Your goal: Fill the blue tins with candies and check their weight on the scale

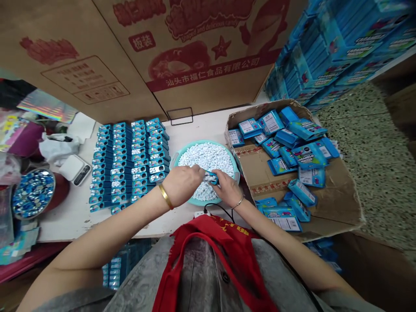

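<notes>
A small blue candy box with white candies showing in its top is between my hands, above the basin. My right hand has its thumb and fingers closed on the box's right end. Curled at the left end is my left hand, its fingers closed on the box and partly hidden behind its back. Under both hands sits a turquoise basin full of small white candies. Left of it, blue boxes stand in several rows, their round holes upward, some with white candies in the holes.
An open cardboard carton at the right holds blue candy boxes. Large cartons wall off the back. More blue packs are stacked far right. A white scale and a bowl of shiny blue pieces stand left.
</notes>
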A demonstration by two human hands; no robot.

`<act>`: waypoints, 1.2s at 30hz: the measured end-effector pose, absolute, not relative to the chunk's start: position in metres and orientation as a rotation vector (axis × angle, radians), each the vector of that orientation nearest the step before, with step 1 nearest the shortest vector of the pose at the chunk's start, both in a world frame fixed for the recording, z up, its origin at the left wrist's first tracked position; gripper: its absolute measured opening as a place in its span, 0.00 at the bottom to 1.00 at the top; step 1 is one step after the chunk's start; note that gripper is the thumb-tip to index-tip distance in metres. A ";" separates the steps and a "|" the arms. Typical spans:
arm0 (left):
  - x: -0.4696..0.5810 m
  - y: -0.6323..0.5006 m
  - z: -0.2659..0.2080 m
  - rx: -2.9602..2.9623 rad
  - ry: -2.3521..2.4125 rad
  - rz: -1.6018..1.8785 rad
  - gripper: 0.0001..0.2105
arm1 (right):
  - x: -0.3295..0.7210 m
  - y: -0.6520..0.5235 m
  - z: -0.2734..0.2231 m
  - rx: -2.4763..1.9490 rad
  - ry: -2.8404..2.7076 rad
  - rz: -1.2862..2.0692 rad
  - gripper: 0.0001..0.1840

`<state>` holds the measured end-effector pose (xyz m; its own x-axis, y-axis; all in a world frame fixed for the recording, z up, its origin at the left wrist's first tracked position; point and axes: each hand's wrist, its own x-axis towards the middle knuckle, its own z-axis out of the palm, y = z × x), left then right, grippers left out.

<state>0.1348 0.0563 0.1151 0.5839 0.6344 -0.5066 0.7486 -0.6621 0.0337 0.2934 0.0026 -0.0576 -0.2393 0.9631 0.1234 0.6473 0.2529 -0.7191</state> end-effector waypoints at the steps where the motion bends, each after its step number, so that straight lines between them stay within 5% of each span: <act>1: 0.136 0.055 0.118 2.576 1.140 -0.679 0.12 | 0.293 0.002 -0.060 -1.456 -1.966 0.727 0.17; 6: 0.101 0.065 0.094 2.574 1.306 -0.584 0.10 | 0.304 0.000 -0.067 -1.428 -1.843 0.728 0.18; 14: 0.075 0.067 -0.058 2.191 1.476 -0.464 0.09 | 0.326 -0.014 -0.055 -1.582 -1.377 0.867 0.24; 20: 0.123 0.058 -0.108 2.146 1.382 -0.230 0.13 | 0.331 -0.024 -0.059 -1.705 -1.246 0.878 0.27; 25: 0.099 0.063 -0.090 2.127 1.269 -0.092 0.10 | 0.337 -0.029 -0.062 -1.700 -1.315 0.869 0.25; 36: 0.073 0.078 0.044 2.370 0.987 -0.096 0.09 | 0.317 -0.006 -0.058 -1.580 -1.791 0.618 0.17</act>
